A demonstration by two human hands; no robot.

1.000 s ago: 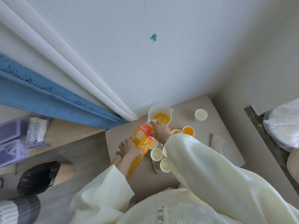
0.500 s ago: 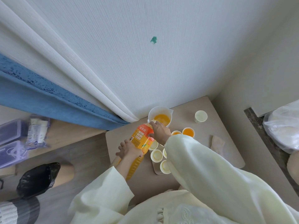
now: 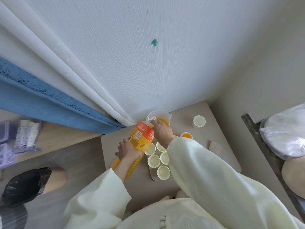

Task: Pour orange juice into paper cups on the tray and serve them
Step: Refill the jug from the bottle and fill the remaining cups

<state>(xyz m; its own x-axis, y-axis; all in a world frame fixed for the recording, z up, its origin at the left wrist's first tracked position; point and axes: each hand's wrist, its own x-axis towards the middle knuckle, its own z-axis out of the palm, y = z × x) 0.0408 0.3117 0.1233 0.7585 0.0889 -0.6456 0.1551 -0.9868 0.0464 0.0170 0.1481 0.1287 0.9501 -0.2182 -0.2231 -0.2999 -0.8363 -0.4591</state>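
Observation:
A large orange juice bottle (image 3: 140, 139) is tilted with its neck over a white measuring jug (image 3: 158, 117) that holds some juice. My left hand (image 3: 127, 149) grips the bottle's lower body. My right hand (image 3: 160, 131) grips the bottle near its neck, beside the jug's rim. Several empty paper cups (image 3: 154, 160) stand on a beige tray (image 3: 152, 175) under my right sleeve. A cup filled with juice (image 3: 186, 136) stands at the tray's far end; another is partly hidden by my right wrist.
A lone empty paper cup (image 3: 198, 121) stands at the table's far right. A beige cloth (image 3: 215, 146) lies right of the tray. White curtain (image 3: 115, 63) hangs behind the table. A black bag (image 3: 24, 184) sits on the floor at left, a white plastic bag (image 3: 283, 134) at right.
The bottle stays tilted at the jug with both hands holding it; its neck has edged slightly further over the jug's rim.

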